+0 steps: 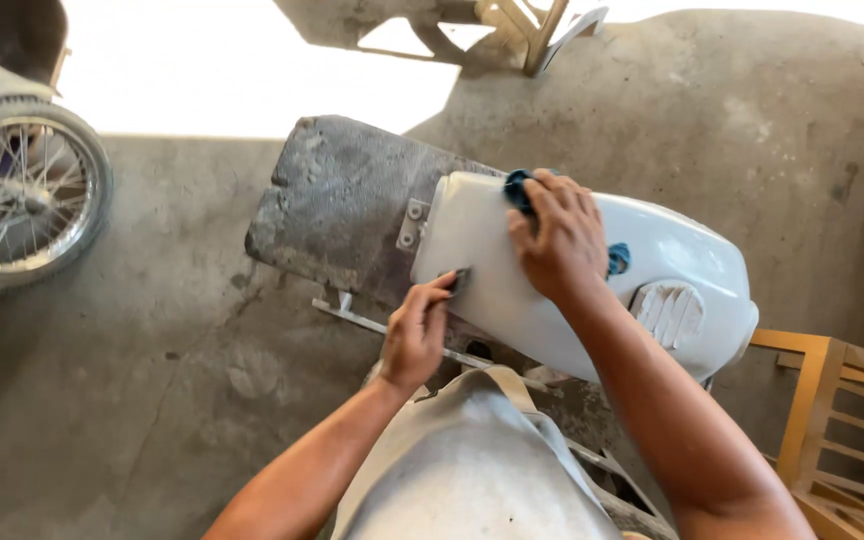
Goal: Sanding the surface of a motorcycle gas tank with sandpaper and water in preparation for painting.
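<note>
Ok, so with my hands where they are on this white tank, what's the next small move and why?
Probably draw the left hand with its small dark pad a short stroke along the side of the white tank. The pad already lies flat on that side, and the right hand presses a blue cloth on top, which should steady the tank.

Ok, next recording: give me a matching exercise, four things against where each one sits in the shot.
Things:
1. spoked wheel
2. blue cloth
3. wooden frame
4. white fuel tank

Places:
A. under the right hand
B. far left edge
C. lower right corner
D. centre, on a dark worn slab

Pairs: 1-B, 2-A, 3-C, 4-D
</note>
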